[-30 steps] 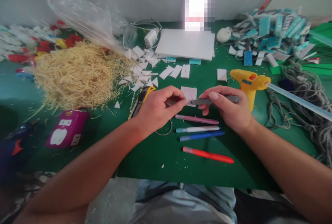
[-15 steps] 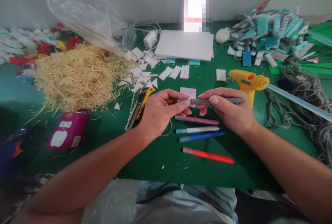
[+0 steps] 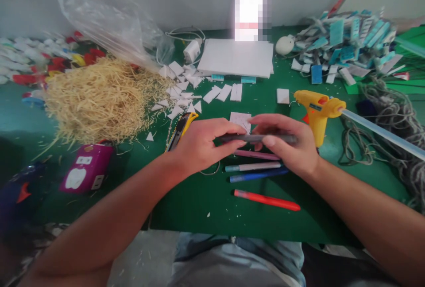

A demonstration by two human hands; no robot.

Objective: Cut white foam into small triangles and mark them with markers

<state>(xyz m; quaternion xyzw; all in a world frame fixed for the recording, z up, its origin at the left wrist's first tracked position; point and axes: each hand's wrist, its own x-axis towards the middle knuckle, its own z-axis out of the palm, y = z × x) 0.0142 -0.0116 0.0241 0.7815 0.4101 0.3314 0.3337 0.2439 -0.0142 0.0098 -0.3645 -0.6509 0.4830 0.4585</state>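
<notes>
A dark grey marker pen lies level between my two hands over the green table. My left hand pinches its left end between thumb and fingers. Around its right part my right hand is closed, thumb along the barrel. Just beyond the pen is a small white foam square with faint marks. Below my hands lie several markers: a pink one partly covered by my right hand, a white one with a teal end, a blue one and a red one.
Beside my left wrist is a yellow and black utility knife. A yellow glue gun stands right of my right hand. Straw, a purple box, white foam sheets, foam scraps and grey yarn lie around.
The pen and both hands have come slightly nearer to me. My left hand has turned, back upward, and now covers part of the knife. My right fingers have shifted left along the pen.
</notes>
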